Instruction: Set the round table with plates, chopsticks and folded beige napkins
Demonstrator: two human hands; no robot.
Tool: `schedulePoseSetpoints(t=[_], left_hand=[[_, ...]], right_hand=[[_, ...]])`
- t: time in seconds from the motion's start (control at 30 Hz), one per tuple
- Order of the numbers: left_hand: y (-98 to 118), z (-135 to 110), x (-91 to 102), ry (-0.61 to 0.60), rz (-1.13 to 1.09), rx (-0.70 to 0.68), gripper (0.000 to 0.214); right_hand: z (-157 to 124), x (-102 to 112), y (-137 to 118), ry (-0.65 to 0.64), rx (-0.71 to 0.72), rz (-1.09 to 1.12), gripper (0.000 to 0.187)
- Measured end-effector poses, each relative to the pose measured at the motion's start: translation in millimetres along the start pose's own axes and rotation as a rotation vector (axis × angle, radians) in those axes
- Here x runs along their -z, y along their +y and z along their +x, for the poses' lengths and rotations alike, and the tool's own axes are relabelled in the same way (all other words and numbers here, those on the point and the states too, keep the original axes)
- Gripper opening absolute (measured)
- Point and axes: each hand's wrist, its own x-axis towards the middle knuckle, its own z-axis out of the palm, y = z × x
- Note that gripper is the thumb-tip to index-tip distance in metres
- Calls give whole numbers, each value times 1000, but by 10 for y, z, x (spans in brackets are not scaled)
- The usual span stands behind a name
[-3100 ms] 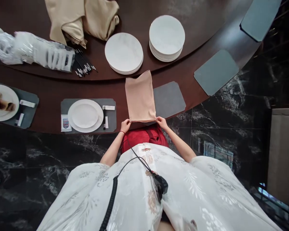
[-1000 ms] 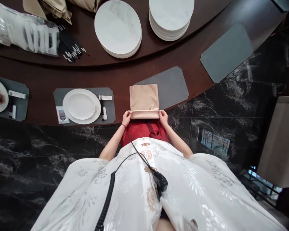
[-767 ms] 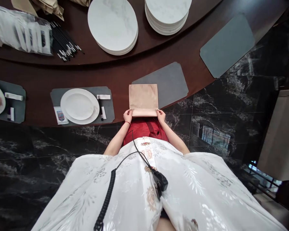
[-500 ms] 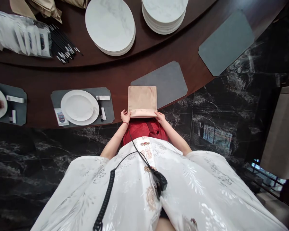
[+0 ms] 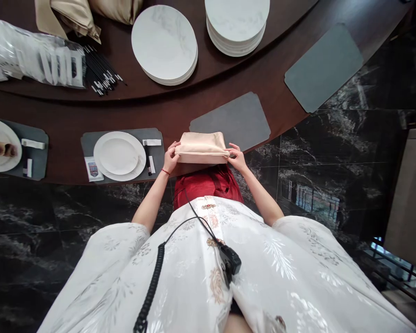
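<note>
The folded beige cloth napkin (image 5: pixel 201 147) is sitting as a thick, narrow bundle over the near edge of the dark brown wooden table (image 5: pixel 180 111), overlapping the near corner of an empty grey rectangular placemat (image 5: pixel 235 118). Whether it is resting on the wood or lifted just clear of it cannot be told.

The left hand (image 5: pixel 169 158) is gripping the napkin's left end and the right hand (image 5: pixel 236 157) its right end, with fingers and thumbs of both closing on the layered cloth.

To the left, a white round plate (image 5: pixel 119 156) is lying on a second grey placemat (image 5: pixel 157 162). Farther back, two stacks of white marbled plates (image 5: pixel 164 44) are standing on the raised centre of the table, with a bundle of black chopsticks (image 5: pixel 102 76) beside them.
</note>
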Motion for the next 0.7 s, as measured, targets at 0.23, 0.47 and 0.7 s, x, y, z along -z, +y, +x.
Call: schedulePoseSetpoints(t=[0.23,0.47,0.7], left_hand=[[-473,-207,-346,179,-20,349,4],[-685,-314,-497,419,-36,477,20],[-438,-392,-739,546,-157,705,17]], right_hand=[[-45,-530,497,196,-344,75,25],[7,-888,608,315,-460,-47,31],[-87,-1172,541,296,-742,401,38]])
